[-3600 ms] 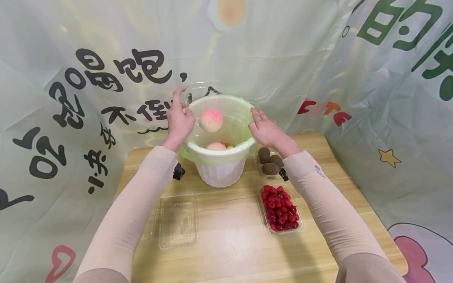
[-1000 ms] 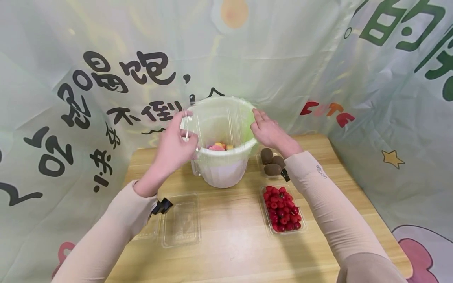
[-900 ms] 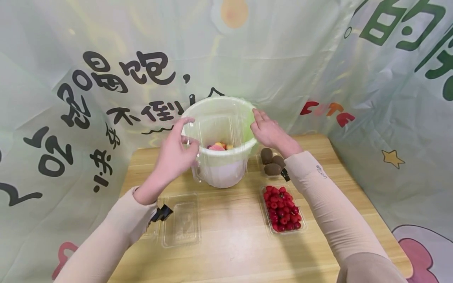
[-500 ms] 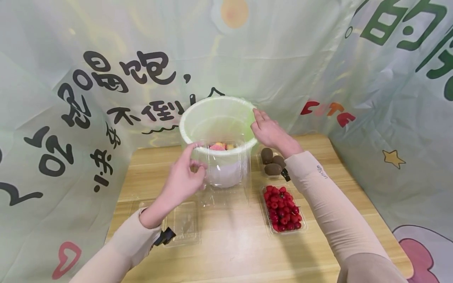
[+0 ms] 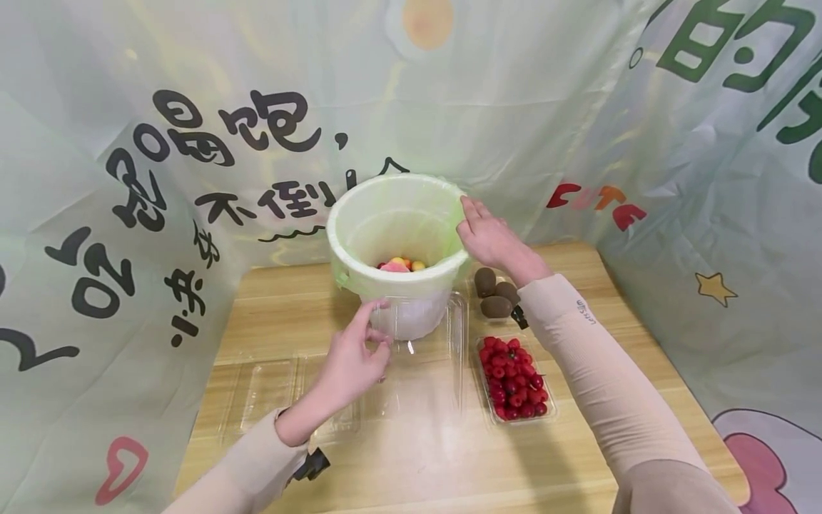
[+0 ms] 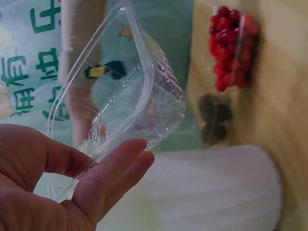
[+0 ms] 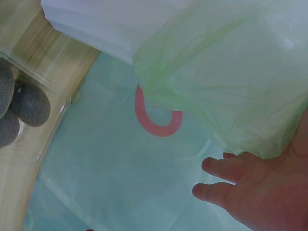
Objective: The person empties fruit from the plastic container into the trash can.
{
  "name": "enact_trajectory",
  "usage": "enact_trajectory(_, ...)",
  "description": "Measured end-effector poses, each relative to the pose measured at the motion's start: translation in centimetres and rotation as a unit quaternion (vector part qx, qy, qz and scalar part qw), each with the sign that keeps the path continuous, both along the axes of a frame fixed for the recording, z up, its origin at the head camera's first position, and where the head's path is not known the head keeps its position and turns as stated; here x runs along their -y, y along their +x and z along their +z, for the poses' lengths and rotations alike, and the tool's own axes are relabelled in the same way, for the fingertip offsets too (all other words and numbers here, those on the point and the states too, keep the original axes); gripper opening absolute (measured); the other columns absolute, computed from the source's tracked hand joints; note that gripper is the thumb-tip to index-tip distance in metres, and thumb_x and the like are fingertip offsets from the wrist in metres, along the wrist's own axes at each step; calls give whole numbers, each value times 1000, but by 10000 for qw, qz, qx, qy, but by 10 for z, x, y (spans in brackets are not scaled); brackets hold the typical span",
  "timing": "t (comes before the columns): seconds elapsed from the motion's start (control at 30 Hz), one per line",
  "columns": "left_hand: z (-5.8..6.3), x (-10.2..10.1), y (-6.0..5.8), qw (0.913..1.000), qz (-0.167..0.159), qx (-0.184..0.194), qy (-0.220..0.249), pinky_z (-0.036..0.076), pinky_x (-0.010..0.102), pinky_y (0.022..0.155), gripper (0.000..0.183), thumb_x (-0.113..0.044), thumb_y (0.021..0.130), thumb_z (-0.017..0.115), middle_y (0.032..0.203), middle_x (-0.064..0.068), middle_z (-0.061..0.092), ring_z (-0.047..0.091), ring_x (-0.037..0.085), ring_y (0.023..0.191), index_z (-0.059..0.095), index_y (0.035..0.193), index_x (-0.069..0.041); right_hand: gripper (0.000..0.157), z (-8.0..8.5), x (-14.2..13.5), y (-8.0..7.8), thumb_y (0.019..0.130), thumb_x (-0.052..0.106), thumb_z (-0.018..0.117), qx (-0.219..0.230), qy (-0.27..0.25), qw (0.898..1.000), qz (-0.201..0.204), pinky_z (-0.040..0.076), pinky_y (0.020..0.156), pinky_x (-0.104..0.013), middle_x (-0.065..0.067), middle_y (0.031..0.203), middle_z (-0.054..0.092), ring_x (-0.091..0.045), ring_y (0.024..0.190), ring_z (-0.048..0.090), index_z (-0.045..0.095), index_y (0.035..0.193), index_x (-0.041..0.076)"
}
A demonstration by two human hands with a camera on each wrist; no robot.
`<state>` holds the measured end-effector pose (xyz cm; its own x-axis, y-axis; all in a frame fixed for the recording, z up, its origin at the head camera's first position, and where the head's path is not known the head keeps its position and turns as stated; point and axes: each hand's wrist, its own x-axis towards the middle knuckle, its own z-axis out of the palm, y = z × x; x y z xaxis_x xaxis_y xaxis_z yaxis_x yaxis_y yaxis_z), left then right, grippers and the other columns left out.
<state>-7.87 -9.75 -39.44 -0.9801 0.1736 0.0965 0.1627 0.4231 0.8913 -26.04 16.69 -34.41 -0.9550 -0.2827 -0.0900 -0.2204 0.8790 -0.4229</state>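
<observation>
The left hand [image 5: 353, 360] had its fingers [image 6: 115, 163] clamped on the rim of a clear box [image 6: 144, 103], some on one face and a digit on the other. The rim sat between them; the body ran out past the fingertips, tilted, to the right of that hand. The box hung on the person's side of the bin [image 5: 385, 271], below its top, and overlapped its lower wall in the head view; whether the two touched could not be told.

The right hand [image 5: 493, 239] rested at the right side of the bin's rim, against the green bag [image 7: 211, 82] draped over it. The fingers in sight there were straight and slightly apart; the thumb could not be made out.

Low inside the bin showed pink, yellow and orange fruit [image 5: 399, 265]. Near the bin, to its right, kiwis [image 5: 496, 308] lay in a clear tray [image 7: 50, 137]. Right of the bin and closer to the person, red berries [image 5: 511, 378] filled a punnet [image 5: 526, 420]. Left of the bin and closer to the person, two more boxes [image 5: 266, 389] lay on the table [image 5: 276, 285], one partly hidden by the left arm. Behind the bin hung a pale, lettered cloth [image 5: 257, 43].
</observation>
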Motion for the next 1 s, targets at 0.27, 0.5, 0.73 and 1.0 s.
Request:
enact_trajectory(0.27, -40, -2, 0, 9966, -36, 779, 270, 60, 36, 48, 68, 9, 90, 60, 94, 21, 74, 66, 21, 53, 47, 153, -13, 69, -1, -1, -1, 109, 41, 11, -16, 6, 10000, 19, 6, 132, -62, -16, 178, 1, -35, 166, 1, -4, 170, 12)
enact_trajectory(0.5, -73, -4, -5, 9930, -198, 1161, 129, 62, 43, 51, 65, 7, 93, 58, 75, 11, 68, 67, 25, 52, 40, 154, -5, 69, -1, -2, -2, 109, 42, 10, -1, -1, 10000, 22, 7, 132, -63, -16, 178, 0, -34, 166, 0, -5, 170, 12)
enact_trajectory(0.73, -103, -10, -3, 9867, -417, 1568, 42, 63, 42, 53, 62, 9, 91, 54, 62, 2, 59, 67, 26, 51, 38, 151, 5, 69, 0, -2, -2, 109, 40, 13, 19, -9, 10000, 22, 7, 132, -62, -16, 178, 0, -34, 166, 0, -4, 170, 12)
enact_trajectory(1.0, -125, -16, 1, 9851, -431, 1667, -21, 61, 38, 50, 66, 10, 90, 57, 59, 1, 57, 57, 9, 42, 34, 152, 12, 69, 0, -2, -1, 109, 41, 11, 30, -12, 10000, 28, 7, 132, -62, -15, 179, 1, -33, 166, 0, -4, 170, 12)
